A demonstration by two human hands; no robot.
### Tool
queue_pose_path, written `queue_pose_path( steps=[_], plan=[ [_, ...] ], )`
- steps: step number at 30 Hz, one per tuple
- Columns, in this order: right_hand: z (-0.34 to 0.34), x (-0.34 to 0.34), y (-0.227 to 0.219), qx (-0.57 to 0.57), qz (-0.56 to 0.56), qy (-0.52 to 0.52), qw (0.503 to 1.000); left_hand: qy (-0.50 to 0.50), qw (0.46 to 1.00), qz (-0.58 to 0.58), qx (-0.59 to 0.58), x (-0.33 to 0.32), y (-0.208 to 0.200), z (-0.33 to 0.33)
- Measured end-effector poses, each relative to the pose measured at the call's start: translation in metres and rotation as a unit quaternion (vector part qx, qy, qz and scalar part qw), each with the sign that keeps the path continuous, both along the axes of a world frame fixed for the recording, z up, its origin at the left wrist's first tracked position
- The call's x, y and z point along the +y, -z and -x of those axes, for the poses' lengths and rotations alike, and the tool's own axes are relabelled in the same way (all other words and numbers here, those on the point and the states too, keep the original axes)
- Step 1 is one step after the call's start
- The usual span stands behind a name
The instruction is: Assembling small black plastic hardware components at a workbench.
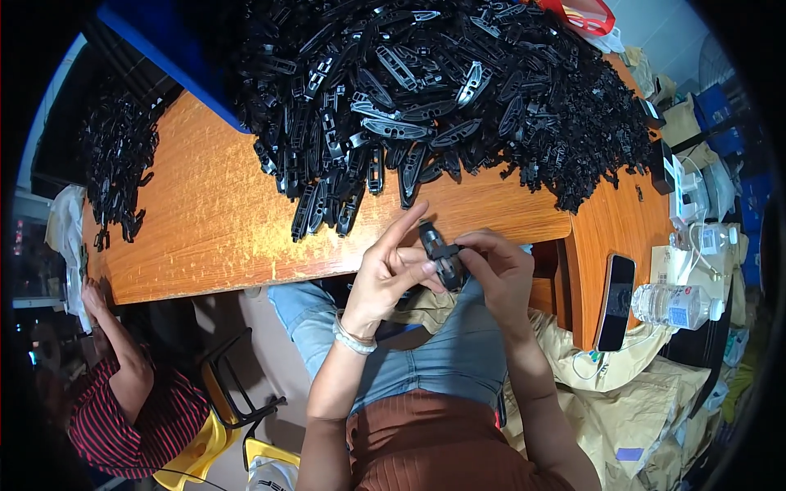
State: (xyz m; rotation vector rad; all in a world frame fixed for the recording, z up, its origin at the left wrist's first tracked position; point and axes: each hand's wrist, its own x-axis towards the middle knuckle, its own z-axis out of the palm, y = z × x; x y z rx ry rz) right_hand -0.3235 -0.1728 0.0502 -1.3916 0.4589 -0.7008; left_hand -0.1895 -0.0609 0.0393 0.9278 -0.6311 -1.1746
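Over my lap, just off the table's front edge, I hold a long black plastic part [443, 257] with a hollow, frame-like body. My left hand [386, 274] grips its left side between thumb and fingers, the forefinger stretched out toward the table. From the right, the thumb and forefinger of my right hand [500, 267] pinch at the middle of the same part, where a small dark piece crosses it. Whether that piece is separate is hard to make out. Beyond my hands, a heap of similar long black plastic parts [397, 102] covers the table.
Smaller black pieces [585, 151] are heaped at right on the wooden table [217, 209]. A phone [616, 303] and a water bottle [673, 306] lie to the right, above brown paper bags [622, 417]. A person in a striped top [139, 413] sits at left, near another black heap [119, 164].
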Motion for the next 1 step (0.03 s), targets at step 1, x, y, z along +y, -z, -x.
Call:
queue_pose_path(
  steps=[1],
  plan=[
    [0.0011, 0.0014, -0.0002, 0.005, 0.023, 0.011, 1.000, 0.010, 0.999, 0.008, -0.052, 0.0014, -0.0014, -0.0017]
  ],
)
